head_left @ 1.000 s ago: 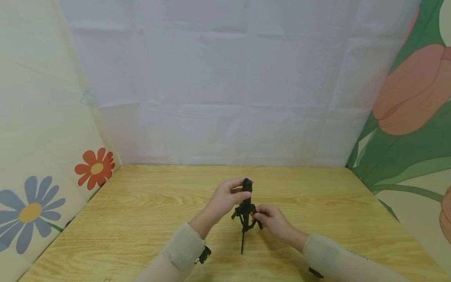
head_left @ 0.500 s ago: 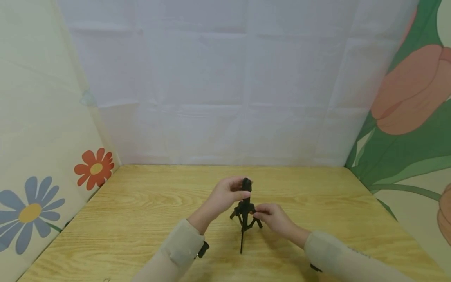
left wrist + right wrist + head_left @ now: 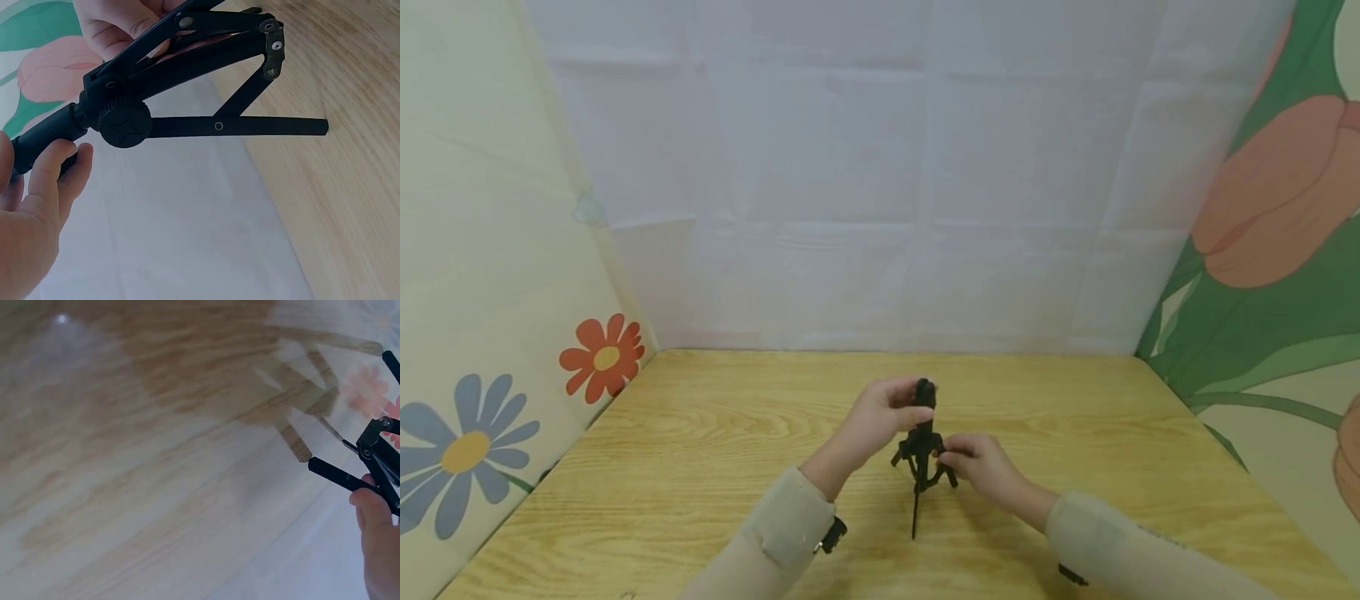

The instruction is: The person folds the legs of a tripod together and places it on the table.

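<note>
A small black tripod (image 3: 922, 467) is held upright over the table, its legs partly spread and a thin rod pointing toward the near edge. My left hand (image 3: 880, 415) grips its upper column, fingers curled round it; in the left wrist view the left hand (image 3: 37, 219) holds the black tube below a round knob (image 3: 125, 122). With thumb and fingers my right hand (image 3: 985, 467) pinches a part at the tripod's right side. In the right wrist view the right hand (image 3: 378, 540) holds a black leg (image 3: 334, 474). Some right fingertips are hidden behind the tripod in the left wrist view.
The wood-grain table (image 3: 715, 467) reaches back to a creased white sheet (image 3: 820, 208). Flower-patterned panels stand at the left (image 3: 475, 283) and right (image 3: 1262, 333). A dark strap piece (image 3: 831, 535) hangs at the left sleeve.
The tripod and left hand have shifted very slightly to the left since the oldest frame. Both hands keep their holds.
</note>
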A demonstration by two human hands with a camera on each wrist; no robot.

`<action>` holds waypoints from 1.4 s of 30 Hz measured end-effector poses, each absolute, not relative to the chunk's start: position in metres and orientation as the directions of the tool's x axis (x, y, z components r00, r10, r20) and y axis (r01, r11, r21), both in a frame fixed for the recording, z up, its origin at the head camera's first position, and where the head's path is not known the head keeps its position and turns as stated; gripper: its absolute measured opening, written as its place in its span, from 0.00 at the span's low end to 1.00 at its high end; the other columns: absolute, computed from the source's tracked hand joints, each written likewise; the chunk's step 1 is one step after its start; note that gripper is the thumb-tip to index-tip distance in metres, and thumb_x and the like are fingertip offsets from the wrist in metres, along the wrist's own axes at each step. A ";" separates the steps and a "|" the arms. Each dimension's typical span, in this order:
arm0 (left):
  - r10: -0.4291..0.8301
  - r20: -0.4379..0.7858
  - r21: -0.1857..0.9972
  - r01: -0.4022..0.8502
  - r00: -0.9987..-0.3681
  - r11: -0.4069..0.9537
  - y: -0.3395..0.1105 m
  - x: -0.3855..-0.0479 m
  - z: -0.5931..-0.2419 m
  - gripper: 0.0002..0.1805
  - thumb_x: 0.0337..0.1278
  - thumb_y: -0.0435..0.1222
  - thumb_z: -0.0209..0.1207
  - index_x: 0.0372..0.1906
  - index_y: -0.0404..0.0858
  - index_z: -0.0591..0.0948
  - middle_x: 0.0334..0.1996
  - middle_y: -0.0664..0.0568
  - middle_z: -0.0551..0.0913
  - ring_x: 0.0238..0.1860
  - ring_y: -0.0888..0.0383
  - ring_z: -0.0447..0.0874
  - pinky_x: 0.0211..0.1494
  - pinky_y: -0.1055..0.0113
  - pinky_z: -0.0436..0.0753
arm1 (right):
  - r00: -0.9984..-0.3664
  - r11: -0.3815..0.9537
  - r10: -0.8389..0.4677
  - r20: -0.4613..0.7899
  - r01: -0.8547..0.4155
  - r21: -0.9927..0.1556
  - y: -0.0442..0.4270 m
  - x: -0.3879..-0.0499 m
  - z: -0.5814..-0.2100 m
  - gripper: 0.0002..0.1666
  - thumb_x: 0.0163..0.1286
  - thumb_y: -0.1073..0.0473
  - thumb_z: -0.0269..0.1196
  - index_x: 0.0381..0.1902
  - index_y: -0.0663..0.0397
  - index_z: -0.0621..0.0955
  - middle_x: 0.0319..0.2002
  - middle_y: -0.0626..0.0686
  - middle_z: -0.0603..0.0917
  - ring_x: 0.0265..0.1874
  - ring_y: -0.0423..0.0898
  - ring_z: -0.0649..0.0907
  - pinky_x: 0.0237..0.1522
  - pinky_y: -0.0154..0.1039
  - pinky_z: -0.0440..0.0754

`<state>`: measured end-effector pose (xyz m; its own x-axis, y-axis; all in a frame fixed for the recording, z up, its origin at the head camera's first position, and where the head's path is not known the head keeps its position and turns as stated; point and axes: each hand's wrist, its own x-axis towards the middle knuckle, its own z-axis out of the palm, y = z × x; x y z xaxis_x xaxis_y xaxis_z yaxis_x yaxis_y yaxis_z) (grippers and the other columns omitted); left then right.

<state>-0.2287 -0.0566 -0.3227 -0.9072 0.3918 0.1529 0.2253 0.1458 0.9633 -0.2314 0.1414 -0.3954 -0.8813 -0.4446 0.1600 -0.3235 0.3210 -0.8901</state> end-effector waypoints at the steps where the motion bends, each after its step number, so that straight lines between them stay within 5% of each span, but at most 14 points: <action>1: 0.391 0.151 0.965 0.222 -0.908 0.142 -0.056 -0.229 -0.323 0.23 0.66 0.30 0.59 0.63 0.29 0.74 0.55 0.38 0.80 0.53 0.47 0.81 0.53 0.56 0.81 | -0.883 0.311 -0.443 0.154 -0.313 -0.898 0.141 -0.231 -0.396 0.10 0.72 0.71 0.56 0.43 0.77 0.80 0.41 0.68 0.83 0.43 0.55 0.84 0.45 0.43 0.84; 19: 0.404 0.146 0.973 0.206 -0.903 0.108 -0.056 -0.230 -0.323 0.21 0.66 0.30 0.58 0.61 0.29 0.76 0.53 0.40 0.81 0.52 0.50 0.81 0.53 0.56 0.81 | -0.879 0.145 -0.466 0.100 -0.187 -0.972 0.142 -0.230 -0.394 0.10 0.74 0.73 0.51 0.43 0.78 0.77 0.41 0.59 0.83 0.49 0.60 0.82 0.52 0.49 0.79; 32: 0.378 0.196 0.911 0.310 -0.905 0.272 -0.050 -0.223 -0.318 0.21 0.66 0.36 0.61 0.62 0.37 0.76 0.59 0.42 0.76 0.61 0.41 0.73 0.55 0.49 0.79 | -0.857 0.145 -0.508 0.092 -0.190 -0.971 0.148 -0.233 -0.394 0.11 0.73 0.71 0.53 0.45 0.79 0.77 0.42 0.58 0.83 0.50 0.55 0.81 0.56 0.50 0.77; 42: 0.310 0.174 0.889 0.284 -0.935 0.359 -0.047 -0.226 -0.313 0.21 0.58 0.37 0.67 0.56 0.37 0.79 0.46 0.49 0.83 0.47 0.51 0.82 0.47 0.54 0.82 | -0.866 0.220 -0.482 0.132 -0.266 -0.939 0.152 -0.234 -0.396 0.15 0.71 0.68 0.57 0.49 0.78 0.76 0.46 0.67 0.82 0.48 0.57 0.81 0.52 0.47 0.80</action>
<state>-0.2258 -0.0473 -0.3129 -0.9349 0.3096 0.1736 0.2840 0.3588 0.8892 -0.2339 0.1518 -0.3955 -0.8659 -0.4824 0.1320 -0.2658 0.2203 -0.9385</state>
